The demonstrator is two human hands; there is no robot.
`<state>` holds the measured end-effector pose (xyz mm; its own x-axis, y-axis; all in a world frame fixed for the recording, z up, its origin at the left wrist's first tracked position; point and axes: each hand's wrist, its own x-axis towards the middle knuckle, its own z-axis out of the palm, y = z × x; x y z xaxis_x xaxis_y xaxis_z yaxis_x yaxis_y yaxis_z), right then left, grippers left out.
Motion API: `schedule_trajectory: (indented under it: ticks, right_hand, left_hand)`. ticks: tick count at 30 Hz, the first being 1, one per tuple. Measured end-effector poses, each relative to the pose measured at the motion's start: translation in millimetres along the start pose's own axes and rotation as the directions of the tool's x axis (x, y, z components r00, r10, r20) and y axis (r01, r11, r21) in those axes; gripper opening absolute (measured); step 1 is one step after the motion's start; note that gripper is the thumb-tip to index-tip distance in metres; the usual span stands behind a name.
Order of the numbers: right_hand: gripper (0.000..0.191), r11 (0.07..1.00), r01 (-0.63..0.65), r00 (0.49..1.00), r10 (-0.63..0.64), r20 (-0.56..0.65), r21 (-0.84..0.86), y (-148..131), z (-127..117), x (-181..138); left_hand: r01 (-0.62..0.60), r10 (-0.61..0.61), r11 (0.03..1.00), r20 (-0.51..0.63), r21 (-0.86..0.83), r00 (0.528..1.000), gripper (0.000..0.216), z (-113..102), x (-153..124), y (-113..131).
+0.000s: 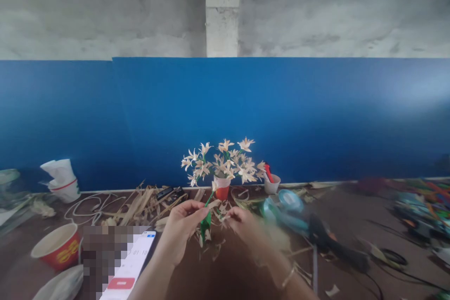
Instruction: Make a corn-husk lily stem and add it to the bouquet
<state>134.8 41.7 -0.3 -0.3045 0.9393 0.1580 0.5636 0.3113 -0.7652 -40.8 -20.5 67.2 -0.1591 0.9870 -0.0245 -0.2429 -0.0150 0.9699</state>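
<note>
My left hand (184, 222) is closed around a flower stem wrapped in green (206, 226), with a small pale bud-like tip (214, 186) at its upper end. The stem leans slightly to the right. A short way to the right, my right hand (244, 222) has thumb and fingertips pinched together beside loose pale husk petals (222, 213). What lies between those fingertips is too small to make out. Behind both hands, cream husk flowers (228, 168) on green stems stand in a red and white paper cup (222, 190).
Dry husk strips (140, 206) and a phone (130, 262) lie to the left, near a red paper bowl (59, 246). On the right are a white cup (272, 184) with a red-handled tool, blue tape rolls (291, 200) and a black tool (333, 243). A blue panel (225, 103) closes the back.
</note>
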Motion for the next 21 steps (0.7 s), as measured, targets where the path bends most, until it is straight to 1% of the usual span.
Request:
schedule_trajectory:
  ticks: [1,2,3,5,6,7,10,12,15,18,20,21]
  right_hand:
    - [0.015,0.998,-0.008,0.999,0.005,0.049,0.060,-2.0,-7.4,1.3]
    - [0.015,0.988,-0.030,0.993,0.012,0.113,0.154,-4.0,-14.2,1.8]
    - [0.015,0.947,-0.078,0.983,0.021,0.181,0.312,-6.1,-20.2,1.5]
    - [0.015,0.816,-0.170,0.962,0.015,0.273,0.552,-10.9,-29.6,-1.5]
    - [0.015,0.749,-0.196,0.956,0.003,0.292,0.634,-14.0,-33.1,-4.0]
    - [0.013,0.707,-0.202,0.955,-0.012,0.296,0.678,-17.7,-36.0,-7.0]
    - [0.008,0.657,-0.204,0.951,-0.043,0.307,0.726,-31.6,-41.3,-15.8]
    - [0.008,0.618,-0.213,0.952,-0.044,0.304,0.757,-40.5,-42.5,-20.0]
    - [0.009,0.521,-0.230,0.954,-0.047,0.297,0.822,-49.5,-41.3,-24.5]
    - [0.011,0.432,-0.276,0.944,-0.046,0.326,0.859,-54.5,-38.6,-30.0]
    - [0.010,0.411,-0.284,0.946,-0.025,0.322,0.866,-58.4,-37.6,-34.5]
    - [0.010,0.416,-0.288,0.947,-0.012,0.321,0.863,-61.0,-37.6,-36.5]
  left_hand:
    - [-0.026,0.025,0.999,0.003,0.023,1.000,0.022,1.7,-0.9,0.5]
    - [-0.061,0.060,0.997,0.013,0.044,0.998,0.020,3.5,-1.9,1.0]
    - [-0.098,0.096,0.993,0.032,0.062,0.995,0.018,5.1,-3.0,1.3]
    - [-0.159,0.151,0.983,0.089,0.095,0.985,0.014,7.5,-5.1,1.0]
    - [-0.176,0.162,0.977,0.121,0.118,0.979,0.011,8.3,-5.9,0.4]
    - [-0.189,0.167,0.971,0.151,0.146,0.974,0.008,8.7,-6.5,-0.6]
    - [-0.244,0.200,0.944,0.202,0.224,0.959,0.002,9.7,-7.5,-4.2]
    - [-0.267,0.217,0.932,0.215,0.245,0.952,0.002,11.0,-8.0,-6.2]
    - [-0.307,0.264,0.917,0.188,0.256,0.946,0.002,13.1,-8.9,-7.6]
    - [-0.385,0.356,0.880,0.150,0.277,0.922,0.002,13.9,-9.7,-7.7]
    - [-0.425,0.398,0.862,0.149,0.275,0.905,0.002,13.9,-10.4,-7.3]
    - [-0.436,0.410,0.859,0.150,0.267,0.900,0.002,13.9,-10.9,-7.0]
